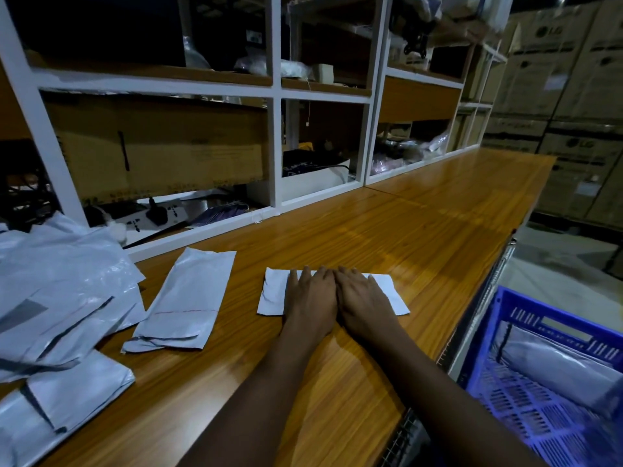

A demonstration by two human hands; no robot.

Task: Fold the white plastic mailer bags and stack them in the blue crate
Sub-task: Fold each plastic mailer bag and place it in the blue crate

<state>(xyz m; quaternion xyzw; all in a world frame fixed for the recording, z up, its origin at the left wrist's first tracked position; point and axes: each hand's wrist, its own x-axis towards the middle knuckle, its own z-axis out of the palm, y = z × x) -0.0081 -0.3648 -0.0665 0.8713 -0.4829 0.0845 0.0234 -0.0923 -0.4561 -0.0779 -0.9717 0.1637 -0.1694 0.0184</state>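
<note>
I press my left hand [312, 294] and right hand [362, 298] flat, uncurled, on the folded mailer [273, 293]; I judge the slick plastic may spring open when I lift.

The stacked cardboard boxes [553, 62] at the far right carry the LG logo; their smaller print and stuck-on labels are too blurred to read.

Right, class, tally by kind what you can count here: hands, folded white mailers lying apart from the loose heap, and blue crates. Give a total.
Hands: 2 (left hand, right hand)
Folded mailers apart from the heap: 2 (mailer under the hands, mailer to its left)
Blue crates: 1 (blue crate)
Total: 5
</note>
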